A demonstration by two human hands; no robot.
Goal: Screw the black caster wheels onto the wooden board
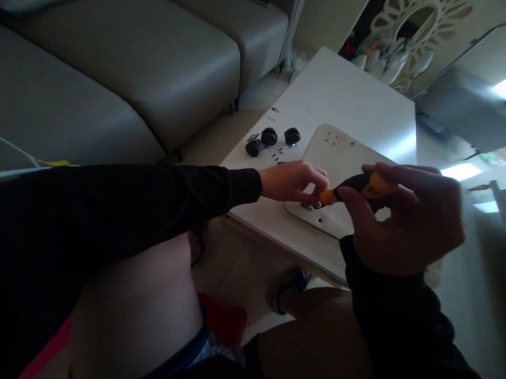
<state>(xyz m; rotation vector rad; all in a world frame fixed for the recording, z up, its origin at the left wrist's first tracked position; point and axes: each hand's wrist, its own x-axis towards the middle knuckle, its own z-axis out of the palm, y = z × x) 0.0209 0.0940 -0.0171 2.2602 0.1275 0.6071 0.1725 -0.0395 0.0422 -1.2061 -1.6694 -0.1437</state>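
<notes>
My right hand [406, 218] is wrapped round the yellow-and-black handle of a screwdriver [357, 185], which slants down to the left. Its lower end meets the fingertips of my left hand [295, 182], closed in a pinch at the near-left corner of a white board [334, 154]. What those fingers hold is hidden; a small dark metal part [306, 206] shows just below them. The board lies flat, with several small holes near its far corner and a hole at the near edge. Beyond my left hand stand black casters [269, 136] and several loose screws [278, 156].
The board rests on a white table [366, 99]. A grey sofa [179, 46] runs along the left. At the back are a round decorative mirror frame [419, 23] and white leaf-shaped pieces [395, 67]. Something red [226, 322] lies below, between my legs.
</notes>
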